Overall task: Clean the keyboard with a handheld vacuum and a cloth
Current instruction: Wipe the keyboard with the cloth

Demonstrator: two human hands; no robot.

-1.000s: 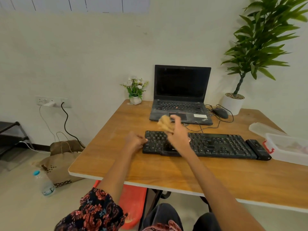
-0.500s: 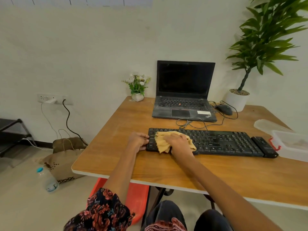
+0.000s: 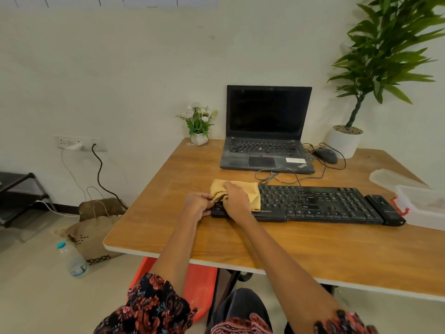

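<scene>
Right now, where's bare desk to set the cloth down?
Free: the wood left of the laptop, between the flower pot and the keyboard; also the front strip between keyboard and desk edge, right of the arms. Crowded: cables behind the keyboard, mouse, and plastic box at the right end.

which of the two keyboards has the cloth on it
The separate black keyboard nearer the person. The yellow cloth covers its left end under the right hand; the laptop's own keys are bare.
</scene>
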